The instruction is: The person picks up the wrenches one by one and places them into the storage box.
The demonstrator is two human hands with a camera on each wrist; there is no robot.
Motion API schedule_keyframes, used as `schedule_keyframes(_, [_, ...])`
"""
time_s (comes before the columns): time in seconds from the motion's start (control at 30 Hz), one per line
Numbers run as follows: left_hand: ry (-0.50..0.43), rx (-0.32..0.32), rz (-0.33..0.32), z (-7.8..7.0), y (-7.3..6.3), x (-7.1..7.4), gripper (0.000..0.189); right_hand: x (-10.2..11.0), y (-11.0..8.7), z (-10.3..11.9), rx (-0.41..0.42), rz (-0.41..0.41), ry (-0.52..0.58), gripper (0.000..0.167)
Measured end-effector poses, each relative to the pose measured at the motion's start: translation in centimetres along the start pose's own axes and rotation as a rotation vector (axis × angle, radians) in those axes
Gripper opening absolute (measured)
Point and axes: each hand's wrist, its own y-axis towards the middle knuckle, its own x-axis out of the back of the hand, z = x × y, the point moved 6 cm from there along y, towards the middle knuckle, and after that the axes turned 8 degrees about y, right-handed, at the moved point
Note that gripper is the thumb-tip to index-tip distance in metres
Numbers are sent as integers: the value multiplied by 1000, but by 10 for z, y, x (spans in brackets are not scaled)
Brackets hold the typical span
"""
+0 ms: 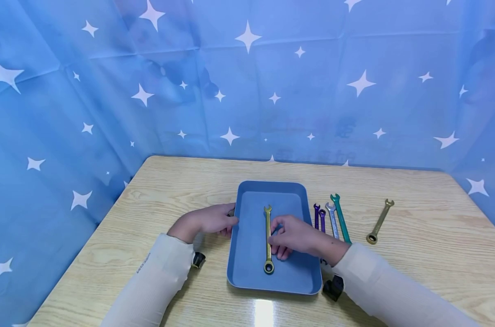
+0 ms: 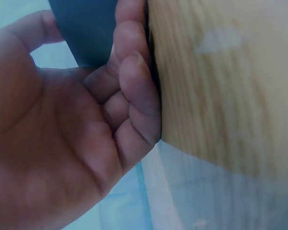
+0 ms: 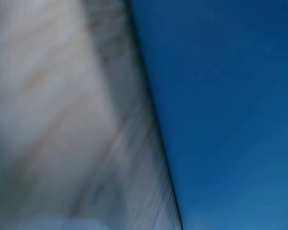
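A gray-blue tray (image 1: 253, 280) sits on the table. My left hand (image 1: 214, 220) holds its left wall. In the left wrist view, the thumb of that left hand (image 2: 62, 129) is on one side of the tray wall (image 2: 89, 28), and curled fingers are on the other, close to the tabletop. Over the tray floor, my right hand (image 1: 292, 236) pinches a gold combination wrench (image 1: 268, 240) at mid-shaft. Its open end points away from me and its ring end toward me. The right wrist view is blurred, showing the blue tray (image 3: 221, 115) without the hand.
Right of the tray lie two purple wrenches (image 1: 317, 215), a silver wrench (image 1: 333, 222) and a green wrench (image 1: 342, 220), partly hidden by my right arm. A bronze-colored wrench (image 1: 380, 221) lies farther right. A blue star-patterned curtain (image 1: 247, 91) hangs behind the table (image 1: 182, 181).
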Motion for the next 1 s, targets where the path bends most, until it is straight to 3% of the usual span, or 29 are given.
schedule_keyframes(1.0, [6,9,-7,0,0,0,26,-1,2,1,-6,-42,-98,18])
